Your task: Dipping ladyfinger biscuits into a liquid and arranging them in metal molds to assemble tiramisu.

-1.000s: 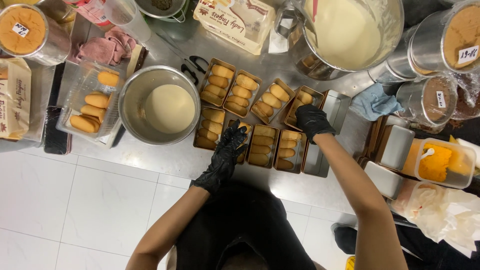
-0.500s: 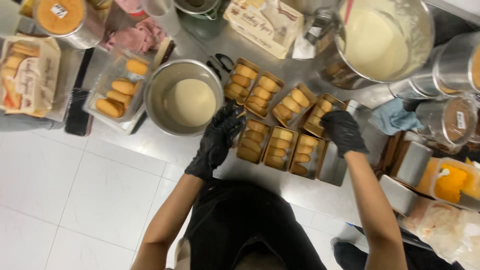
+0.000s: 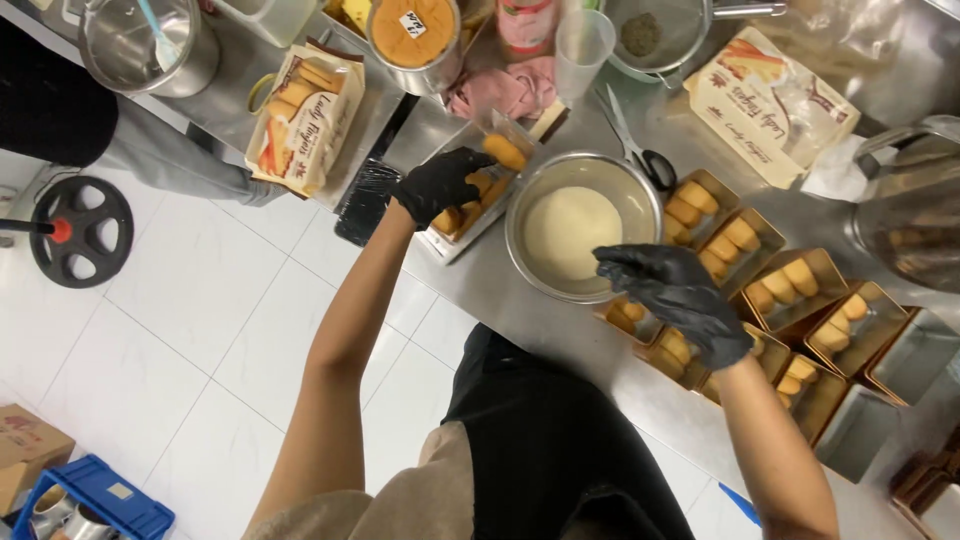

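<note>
Steel counter crowded with gold tins. I see my left hand gripping a biscuit from the tray at ten o'clock of the bowl, my right hand loosely curled, empty, at its four o'clock rim.

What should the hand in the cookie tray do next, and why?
Probably lift one sponge finger out of the clear tray and carry it to the steel bowl of pale liquid. The left hand is already in that tray, on the biscuits. The bowl stands right beside it, and the right hand hovers at the bowl's near rim, above the small gold tins already lined with biscuits.
</note>
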